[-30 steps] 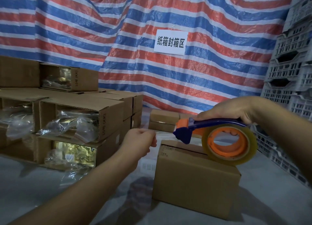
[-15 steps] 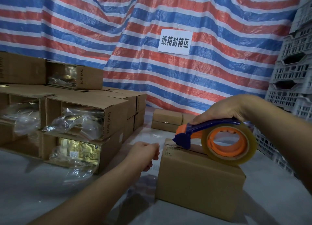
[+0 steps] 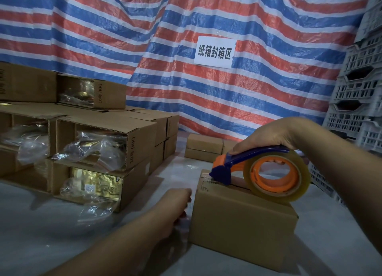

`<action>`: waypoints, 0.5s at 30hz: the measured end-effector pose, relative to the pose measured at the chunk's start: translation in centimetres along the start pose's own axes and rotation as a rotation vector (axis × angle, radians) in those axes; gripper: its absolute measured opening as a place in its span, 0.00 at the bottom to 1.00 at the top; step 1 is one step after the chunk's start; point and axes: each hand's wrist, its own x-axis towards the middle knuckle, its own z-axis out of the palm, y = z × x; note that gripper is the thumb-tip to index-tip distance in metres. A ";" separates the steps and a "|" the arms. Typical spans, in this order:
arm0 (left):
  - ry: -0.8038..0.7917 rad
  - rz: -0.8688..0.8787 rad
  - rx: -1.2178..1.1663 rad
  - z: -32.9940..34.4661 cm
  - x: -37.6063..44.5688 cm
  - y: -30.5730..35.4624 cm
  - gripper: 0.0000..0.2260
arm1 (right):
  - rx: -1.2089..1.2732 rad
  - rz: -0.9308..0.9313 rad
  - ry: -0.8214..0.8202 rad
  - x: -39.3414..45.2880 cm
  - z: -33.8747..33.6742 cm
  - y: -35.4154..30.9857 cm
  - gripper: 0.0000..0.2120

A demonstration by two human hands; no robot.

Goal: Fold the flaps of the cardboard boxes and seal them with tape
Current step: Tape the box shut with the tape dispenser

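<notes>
Head view: a closed box (image 3: 241, 220) sits on the pale floor in front of the person, a dispenser (image 3: 258, 170) resting on its top.
Right hand (image 3: 268, 135): wrapped over the blue handle of the dispenser, fingers curled round it; the blue nose sits at the box's far-left top edge, the clear tape roll (image 3: 278, 177) leaning on the lid.
Left hand (image 3: 175, 201): just beside the box's left end face, fingers curled down toward it; it looks to be pinching or pressing the loose tape end there, but the clear tape is too faint to tell.
Step in hand: likely anchoring the strip on the end face before drawing the dispenser along the top seam.
Risk, anchor: if the end is not pressed flat, the pull could peel it off and the strip would lift.
Risk, line: a nose set off the seam would lay tape askew, leaving the flaps free to gape.
Risk, box: it appears light; a hard pull with no bracing might slide or tip it.
Nearby: open boxes (image 3: 99, 143) with plastic-wrapped goods stacked at left, crates (image 3: 359, 102) at right, striped tarp (image 3: 144, 37) behind.
</notes>
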 end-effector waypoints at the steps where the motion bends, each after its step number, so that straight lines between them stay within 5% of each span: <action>1: 0.125 0.133 0.038 0.0 0.0 0.3 0.10 | -0.008 -0.003 0.007 0.0 0.0 0.0 0.24; 4: 0.217 0.512 0.029 0.0 -0.9 1.7 0.11 | -0.015 -0.009 0.009 0.1 0.0 0.0 0.23; 8: 0.039 0.658 0.362 1.5 -2.8 0.8 0.12 | -0.022 -0.009 0.014 -0.1 0.0 -0.1 0.21; 15: 0.224 0.901 0.791 1.0 -3.3 0.8 0.14 | -0.034 -0.006 0.033 -0.2 -0.6 0.5 0.21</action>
